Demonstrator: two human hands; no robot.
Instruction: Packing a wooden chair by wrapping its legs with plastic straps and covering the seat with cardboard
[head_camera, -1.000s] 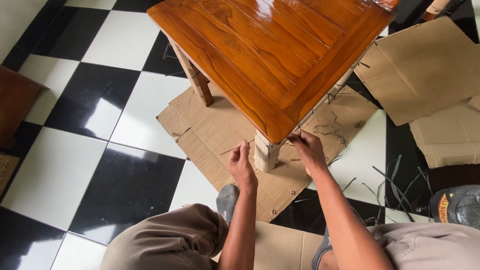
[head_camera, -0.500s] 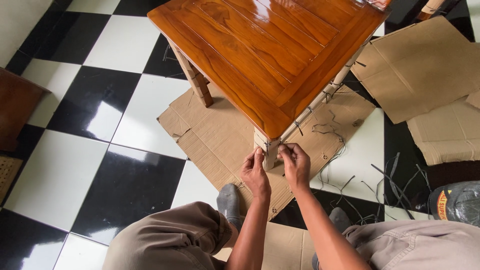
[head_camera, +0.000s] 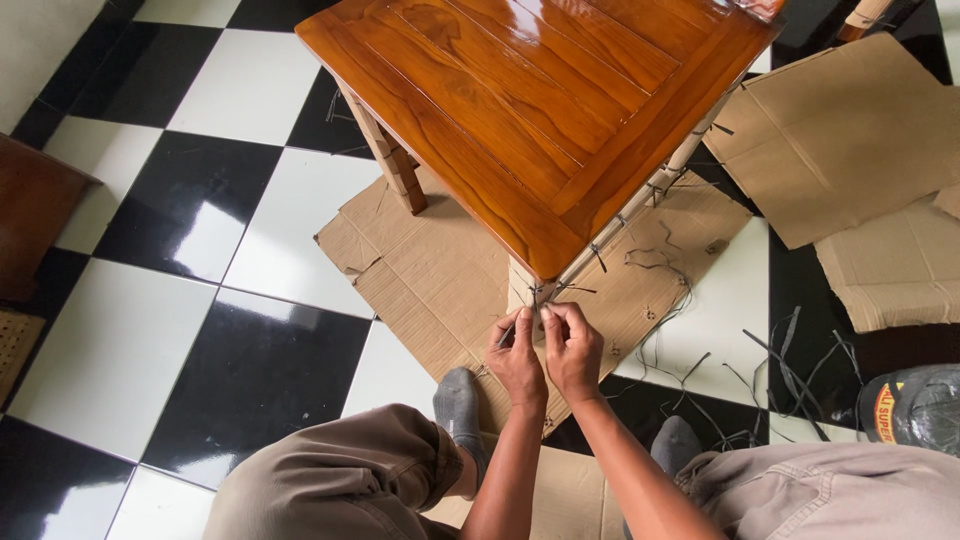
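floor (head_camera: 180, 210): black and white tiles, glossy | flattened cardboard sheet (head_camera: 430, 270) laid on it under the wooden table (head_camera: 540, 110) | more cardboard pieces (head_camera: 850, 140) at right | loose dark straps (head_camera: 790, 370) scattered on tiles

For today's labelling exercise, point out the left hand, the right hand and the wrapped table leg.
left hand (head_camera: 516, 358), head view, on the back of the hand.
right hand (head_camera: 574, 350), head view, on the knuckles.
wrapped table leg (head_camera: 522, 283), head view, on its cardboard-covered upper part.
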